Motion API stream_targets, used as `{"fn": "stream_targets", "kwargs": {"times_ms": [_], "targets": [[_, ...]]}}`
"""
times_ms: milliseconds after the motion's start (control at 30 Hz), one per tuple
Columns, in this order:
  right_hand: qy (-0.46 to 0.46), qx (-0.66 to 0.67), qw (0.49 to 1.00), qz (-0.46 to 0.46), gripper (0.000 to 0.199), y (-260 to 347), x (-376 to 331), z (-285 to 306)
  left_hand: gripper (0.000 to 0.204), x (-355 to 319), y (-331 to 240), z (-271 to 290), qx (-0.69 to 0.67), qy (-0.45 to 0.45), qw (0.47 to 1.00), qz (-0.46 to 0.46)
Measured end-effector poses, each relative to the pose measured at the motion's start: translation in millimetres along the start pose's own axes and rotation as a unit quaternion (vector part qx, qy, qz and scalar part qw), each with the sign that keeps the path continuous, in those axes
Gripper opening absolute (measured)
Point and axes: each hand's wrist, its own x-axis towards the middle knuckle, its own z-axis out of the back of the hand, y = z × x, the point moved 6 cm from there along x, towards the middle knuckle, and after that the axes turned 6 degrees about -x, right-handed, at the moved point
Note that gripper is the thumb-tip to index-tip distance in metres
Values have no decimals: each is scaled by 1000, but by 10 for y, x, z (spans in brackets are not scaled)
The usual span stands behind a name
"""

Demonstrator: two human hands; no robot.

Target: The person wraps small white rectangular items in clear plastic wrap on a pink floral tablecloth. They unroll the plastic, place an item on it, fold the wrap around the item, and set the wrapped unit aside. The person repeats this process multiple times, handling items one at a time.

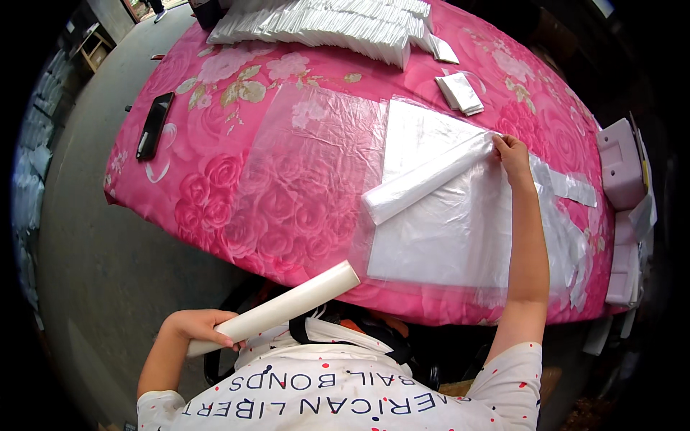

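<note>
My left hand (206, 327) is closed around the lower end of a white tube (291, 298), held slanting in front of my body off the near table edge. Over the table, my right hand (512, 154) pinches the upper right end of a flattened, folded strip of clear plastic film (431, 179). That strip lies diagonally across a stack of flat plastic bags (431, 248). To the left of the stack, a thin see-through plastic sheet (309, 169) is spread on the cloth. The stack's right side is crumpled.
A pink flowered cloth (205, 79) covers the table. Many folded white packets (323, 32) stand in rows at the far side, with a small packet pile (460, 93) nearer. A black phone (154, 126) lies left; pale pink containers (619, 165) line the right edge.
</note>
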Motion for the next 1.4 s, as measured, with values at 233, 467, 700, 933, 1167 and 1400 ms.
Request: {"fn": "stream_targets", "kwargs": {"times_ms": [233, 467, 700, 933, 1167, 1400], "targets": [[83, 24, 995, 46, 16, 393, -178, -618, 50, 334, -1454, -326, 484, -75, 861, -139], [178, 18, 981, 74, 14, 778, -321, -1157, 47, 1029, -2250, -668, 730, -207, 582, -293], [183, 1, 982, 38, 15, 720, -271, -1227, 45, 1189, -2084, -924, 700, -95, 455, -542], [199, -15, 980, 15, 15, 721, -245, -1269, 61, 1232, -1724, -910, 810, -77, 380, -441], [204, -16, 979, 0, 16, 736, -252, -1280, 69, 1285, -1617, -755, 792, -7, 465, -396], [121, -22, 992, -26, 24, 720, -258, -1197, 81, 1356, -1582, -832, 762, -32, 512, -395]]}}
